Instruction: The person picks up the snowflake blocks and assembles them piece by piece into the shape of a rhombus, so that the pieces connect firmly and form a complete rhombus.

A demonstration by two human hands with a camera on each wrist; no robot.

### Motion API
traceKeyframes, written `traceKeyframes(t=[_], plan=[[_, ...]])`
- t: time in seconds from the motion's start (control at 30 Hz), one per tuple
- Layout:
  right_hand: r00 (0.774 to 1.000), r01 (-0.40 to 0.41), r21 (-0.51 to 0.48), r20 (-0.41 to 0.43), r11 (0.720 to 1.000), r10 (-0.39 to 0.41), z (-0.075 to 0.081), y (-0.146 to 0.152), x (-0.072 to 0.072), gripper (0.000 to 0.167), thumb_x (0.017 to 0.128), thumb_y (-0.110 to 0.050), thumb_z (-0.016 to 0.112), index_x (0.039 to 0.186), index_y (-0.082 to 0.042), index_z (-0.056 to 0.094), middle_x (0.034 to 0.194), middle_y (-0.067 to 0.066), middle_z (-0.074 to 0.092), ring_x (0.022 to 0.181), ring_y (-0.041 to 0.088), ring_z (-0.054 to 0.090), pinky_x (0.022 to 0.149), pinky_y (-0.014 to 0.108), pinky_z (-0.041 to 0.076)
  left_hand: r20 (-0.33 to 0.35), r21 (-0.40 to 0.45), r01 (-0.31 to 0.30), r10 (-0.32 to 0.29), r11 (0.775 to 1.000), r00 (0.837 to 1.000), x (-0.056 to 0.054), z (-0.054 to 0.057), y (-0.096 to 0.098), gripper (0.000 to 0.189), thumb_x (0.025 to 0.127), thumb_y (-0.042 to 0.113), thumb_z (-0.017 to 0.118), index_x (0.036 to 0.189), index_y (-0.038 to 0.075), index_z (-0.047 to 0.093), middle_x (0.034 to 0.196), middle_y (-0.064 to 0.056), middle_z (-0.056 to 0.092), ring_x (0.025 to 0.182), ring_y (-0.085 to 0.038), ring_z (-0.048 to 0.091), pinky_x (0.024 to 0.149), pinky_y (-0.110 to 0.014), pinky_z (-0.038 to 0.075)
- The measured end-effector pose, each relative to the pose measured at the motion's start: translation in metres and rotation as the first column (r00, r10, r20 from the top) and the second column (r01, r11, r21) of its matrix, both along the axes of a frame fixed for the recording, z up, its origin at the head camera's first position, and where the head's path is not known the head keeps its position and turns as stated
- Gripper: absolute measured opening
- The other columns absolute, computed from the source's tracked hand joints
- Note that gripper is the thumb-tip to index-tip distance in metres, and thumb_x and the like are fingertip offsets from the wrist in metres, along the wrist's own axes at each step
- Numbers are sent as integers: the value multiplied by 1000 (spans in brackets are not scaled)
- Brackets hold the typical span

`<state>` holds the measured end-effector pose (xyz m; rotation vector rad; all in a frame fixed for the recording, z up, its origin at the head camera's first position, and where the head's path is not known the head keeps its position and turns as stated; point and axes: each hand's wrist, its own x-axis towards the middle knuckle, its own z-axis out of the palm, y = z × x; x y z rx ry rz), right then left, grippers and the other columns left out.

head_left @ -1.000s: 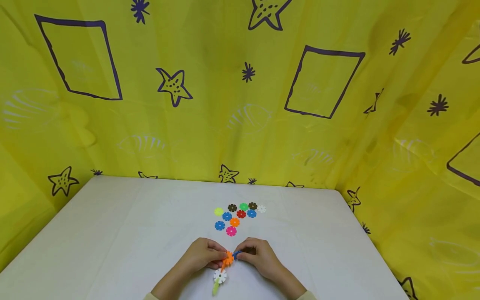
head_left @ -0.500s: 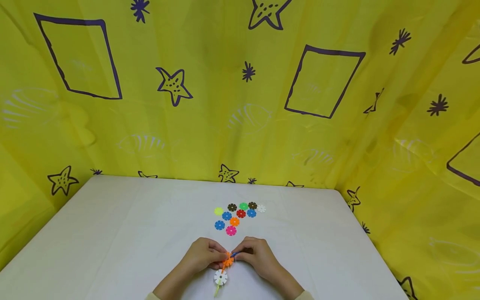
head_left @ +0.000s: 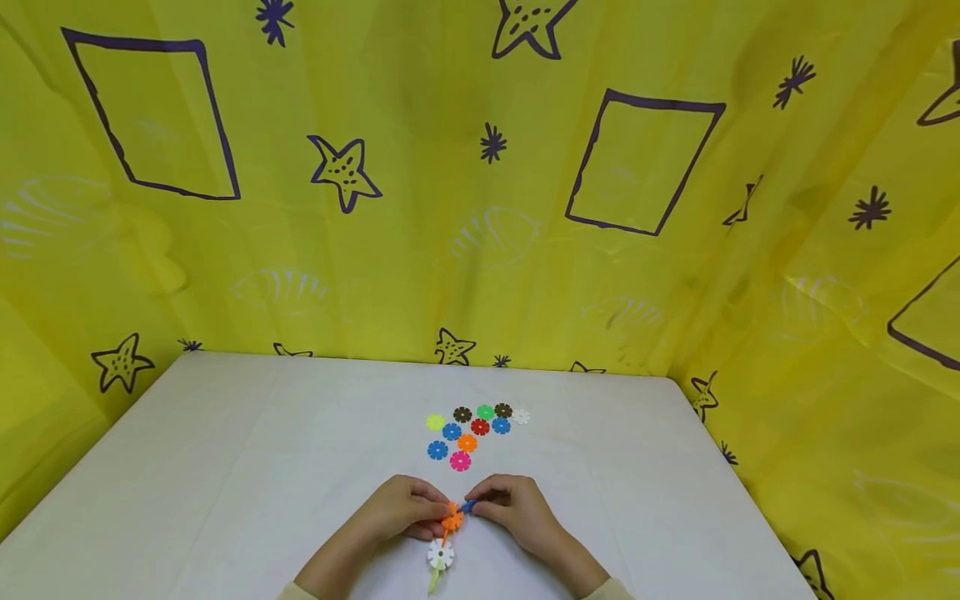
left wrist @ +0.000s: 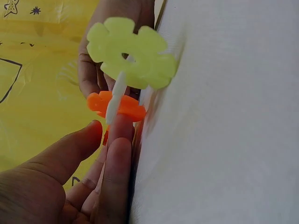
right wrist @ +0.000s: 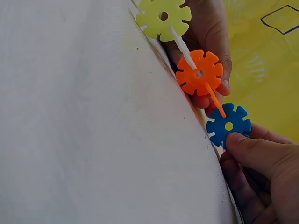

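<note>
Both hands hold a chain of slotted plastic discs low over the front of the table. My left hand pinches the orange part of the chain, where two orange discs interlock at an angle. With thumb and fingers my right hand pinches a blue disc, whose edge meets the slot of the nearer orange disc. From the orange end a white disc hangs toward me, joined to a yellow-green disc. The left fingertips partly cover the orange discs in the head view.
Beyond the hands, several loose slotted discs lie flat on the white-covered table. Among them are a pink disc, an orange disc and a red disc. A yellow printed curtain surrounds the table's back and sides.
The blue disc has tilted in the right fingers, first turning edge-on and then partly back. The orange discs and the hanging end have turned slightly. Both hands stay nearly in place.
</note>
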<state>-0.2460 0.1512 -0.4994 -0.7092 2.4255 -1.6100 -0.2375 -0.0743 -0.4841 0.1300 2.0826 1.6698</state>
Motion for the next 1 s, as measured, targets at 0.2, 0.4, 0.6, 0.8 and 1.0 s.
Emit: traceKeyframes(t=[0.2, 0.4, 0.6, 0.8, 1.0], plan=[[1000, -12, -34, 16, 999, 12, 3, -4, 3, 13, 90, -11, 71, 100, -6, 76, 96, 8, 74, 83, 6, 69, 78, 19, 56, 8, -14, 13, -13, 1000, 1000, -1, 1, -1, 22, 88, 16, 74, 100, -2, 73, 79, -4, 73, 60, -9, 66, 61, -24, 59], [1000, -9, -37, 23, 999, 10, 5, -5, 4, 13, 89, -11, 72, 100, -5, 76, 96, 9, 74, 82, 7, 70, 77, 18, 56, 16, -15, 24, -24, 1000, 1000, -1, 3, -3, 19, 88, 14, 74, 100, -1, 74, 77, -3, 72, 58, -7, 64, 60, -24, 59], [999, 12, 10, 37, 1000, -12, 5, -3, 2, 15, 89, -14, 73, 101, -7, 76, 97, 5, 74, 79, 5, 69, 75, 18, 56, 23, -10, 32, -32, 999, 999, -2, 3, -6, 18, 87, 12, 74, 100, -1, 74, 75, -3, 71, 58, -9, 66, 60, -25, 59], [995, 75, 3, 69, 997, -76, 8, -1, -2, 17, 89, -11, 73, 105, -4, 74, 97, 8, 74, 79, 7, 66, 72, 17, 55, 22, -34, 33, -32, 999, 999, -2, 1, -9, 20, 87, 14, 74, 100, 0, 74, 76, -3, 71, 60, -10, 66, 60, -25, 59], [982, 165, -30, 95, 986, -162, 7, -4, -16, 20, 89, -7, 71, 108, 0, 71, 94, 11, 73, 75, 13, 65, 66, 17, 55, 18, -52, 24, -23, 998, 1000, 0, 3, -15, 20, 87, 15, 74, 100, -1, 73, 76, -3, 72, 62, -11, 68, 60, -26, 59]])
